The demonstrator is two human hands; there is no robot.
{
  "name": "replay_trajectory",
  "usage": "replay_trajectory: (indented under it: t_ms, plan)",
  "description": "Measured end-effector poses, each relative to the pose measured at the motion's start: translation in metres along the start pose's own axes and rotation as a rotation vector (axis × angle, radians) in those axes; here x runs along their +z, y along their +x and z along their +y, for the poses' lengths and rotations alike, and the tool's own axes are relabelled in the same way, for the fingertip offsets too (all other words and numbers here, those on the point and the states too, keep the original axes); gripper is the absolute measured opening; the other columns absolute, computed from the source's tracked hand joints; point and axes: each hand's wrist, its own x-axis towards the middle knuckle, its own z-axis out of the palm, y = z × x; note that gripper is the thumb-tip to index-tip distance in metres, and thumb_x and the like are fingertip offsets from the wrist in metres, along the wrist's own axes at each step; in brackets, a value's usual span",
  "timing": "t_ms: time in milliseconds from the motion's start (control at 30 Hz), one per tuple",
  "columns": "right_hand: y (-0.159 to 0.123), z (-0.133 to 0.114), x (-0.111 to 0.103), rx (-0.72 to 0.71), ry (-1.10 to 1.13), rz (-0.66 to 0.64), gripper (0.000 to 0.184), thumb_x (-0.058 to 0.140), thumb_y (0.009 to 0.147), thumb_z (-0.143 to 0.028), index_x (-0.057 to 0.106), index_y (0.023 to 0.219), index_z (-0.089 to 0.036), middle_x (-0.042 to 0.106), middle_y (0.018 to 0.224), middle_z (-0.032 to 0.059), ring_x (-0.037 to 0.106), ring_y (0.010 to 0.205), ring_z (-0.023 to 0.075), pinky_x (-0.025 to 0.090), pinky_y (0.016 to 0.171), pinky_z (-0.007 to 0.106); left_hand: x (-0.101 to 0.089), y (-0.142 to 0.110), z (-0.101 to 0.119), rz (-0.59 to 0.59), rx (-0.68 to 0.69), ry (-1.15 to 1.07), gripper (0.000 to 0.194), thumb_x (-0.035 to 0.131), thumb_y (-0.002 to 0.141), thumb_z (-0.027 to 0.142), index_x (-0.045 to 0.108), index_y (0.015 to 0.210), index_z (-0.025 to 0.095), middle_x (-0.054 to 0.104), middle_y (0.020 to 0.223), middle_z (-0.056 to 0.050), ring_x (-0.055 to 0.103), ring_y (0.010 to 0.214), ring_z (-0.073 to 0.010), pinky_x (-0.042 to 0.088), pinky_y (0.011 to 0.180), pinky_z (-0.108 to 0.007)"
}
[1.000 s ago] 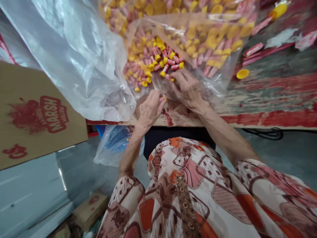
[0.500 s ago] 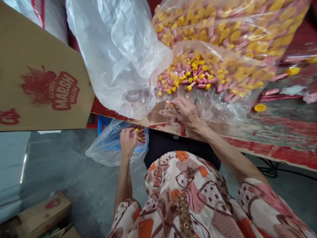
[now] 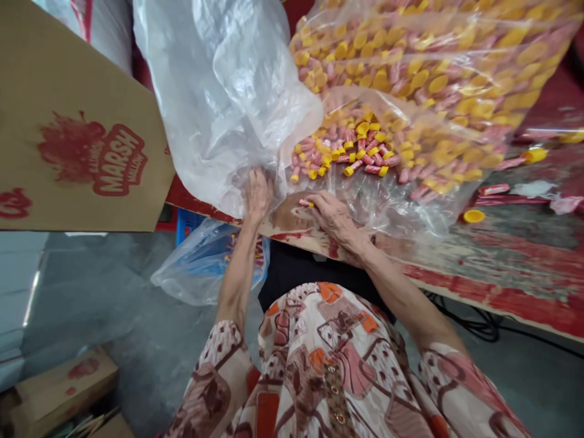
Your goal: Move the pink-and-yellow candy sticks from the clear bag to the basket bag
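My right hand (image 3: 336, 218) rests at the table's front edge, its fingertips closed on a small pink wrapped tube (image 3: 305, 202) with a yellow cap. Just beyond it, many such pink tubes (image 3: 367, 152) with yellow caps spill toward the mouth of a large clear bag (image 3: 406, 210). My left hand (image 3: 258, 196) reaches into the opening of a white translucent plastic bag (image 3: 196, 121) on the table. Its fingertips are blurred against the plastic, so what they hold, if anything, does not show.
Below the table edge, a plastic-lined blue crate (image 3: 183, 226) holds more tubes. A printed cardboard box (image 3: 82, 140) stands at left, another carton (image 3: 68, 386) on the floor. A loose yellow cap (image 3: 474, 216) and scraps lie at right. Black cables (image 3: 479, 322) run under the table.
My left hand has moved up from the lined crate to the white bag on the table. My right hand stays by the clear bag, and the tube at its fingertips now shows more clearly.
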Motion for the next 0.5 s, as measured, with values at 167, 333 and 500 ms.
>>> replay_trajectory:
  t_ms: [167,333,500]
  plan:
    - [0.005,-0.004,-0.001,0.118,0.31,0.131,0.028,0.061,0.122,-0.048,0.071,0.131,-0.025,0.079,0.117,0.0088,0.075,0.103,0.0255,0.063,0.096,0.038,-0.005,-0.018,0.006,-0.135,-0.127,-0.531,0.039,0.073,0.115,0.054,0.066,0.138,0.024,0.075,0.107,-0.007,0.081,0.085,-0.0216,0.069,0.072,-0.035]
    - [0.003,-0.01,-0.005,0.225,0.532,0.091,0.041,0.066,0.117,-0.062,0.068,0.14,-0.027,0.08,0.112,0.0033,0.075,0.093,0.0216,0.062,0.081,0.033,-0.001,-0.065,0.042,-0.251,-0.116,-0.704,0.049,0.086,0.106,0.066,0.066,0.121,0.023,0.076,0.108,-0.004,0.081,0.083,-0.0172,0.067,0.064,-0.026]
    - [-0.003,-0.006,-0.022,0.104,0.306,0.111,0.026,0.059,0.115,-0.034,0.07,0.136,-0.025,0.08,0.116,0.0059,0.075,0.099,0.0234,0.063,0.091,0.037,0.011,-0.082,0.06,-0.245,0.082,-0.432,0.026,0.08,0.112,0.045,0.065,0.11,0.024,0.076,0.103,-0.003,0.077,0.088,-0.0175,0.069,0.084,-0.032]
